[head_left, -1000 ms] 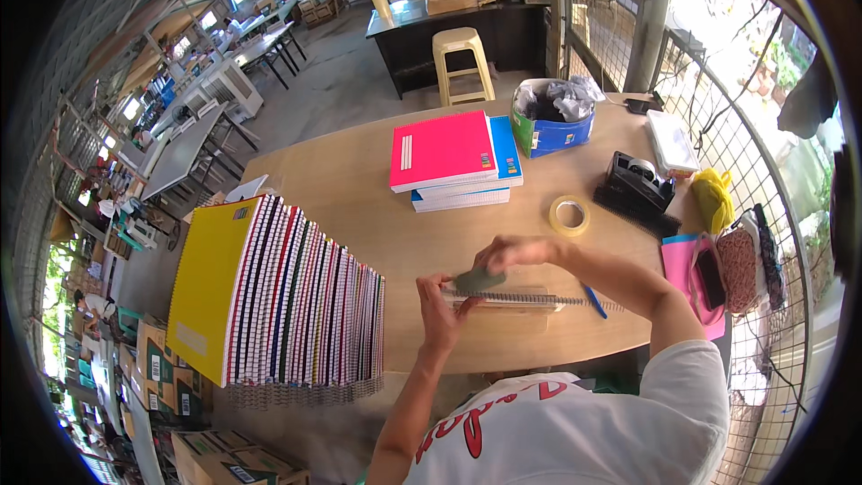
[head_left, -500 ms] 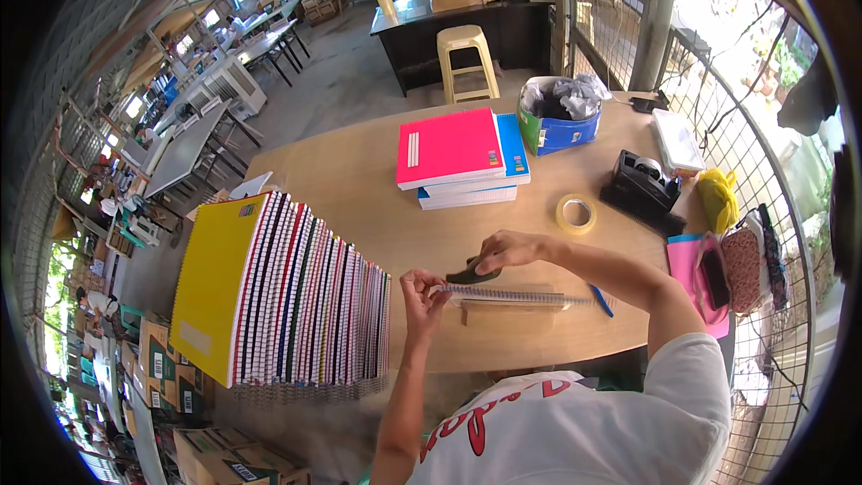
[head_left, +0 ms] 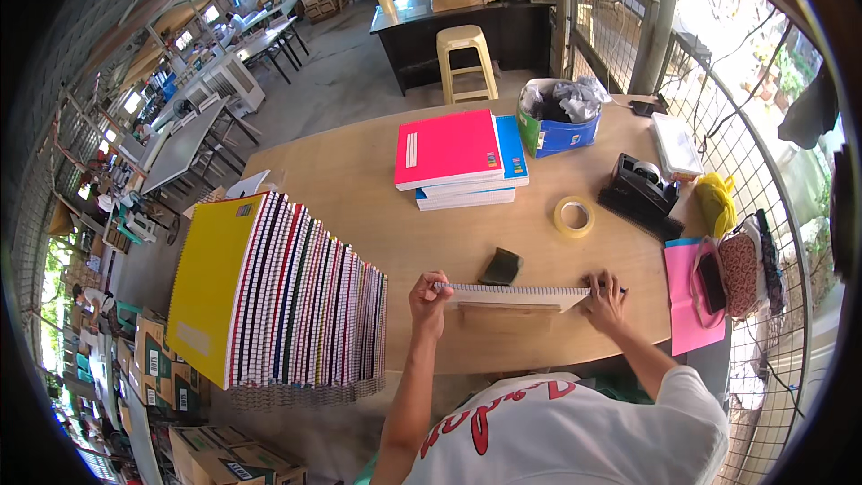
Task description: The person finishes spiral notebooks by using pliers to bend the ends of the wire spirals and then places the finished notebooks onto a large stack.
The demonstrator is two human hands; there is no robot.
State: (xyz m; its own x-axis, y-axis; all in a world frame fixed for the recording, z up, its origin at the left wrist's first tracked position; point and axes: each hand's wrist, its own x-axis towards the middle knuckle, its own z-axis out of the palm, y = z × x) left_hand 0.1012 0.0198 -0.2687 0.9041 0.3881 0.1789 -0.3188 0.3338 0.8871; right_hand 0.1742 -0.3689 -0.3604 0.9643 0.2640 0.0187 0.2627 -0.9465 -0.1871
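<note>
Spiral-bound notebook (head_left: 516,295) stands on edge near the worktop (head_left: 359,180) front — left hand (head_left: 429,298) pinches its coil end, right hand (head_left: 603,298) closed on the other. Squaring-up step, likely; next wants steady, level grip.

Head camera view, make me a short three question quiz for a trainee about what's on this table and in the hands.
1. True or false: both hands grip one spiral notebook by its ends.
2. What lies just beyond that notebook on the table? A) a dark sponge-like block B) a mug C) scissors
3. Fill in: the stack near the blue box has a ____ notebook on top.

Key
1. True: left hand at one end, right hand at the other.
2. A
3. Pink
</note>
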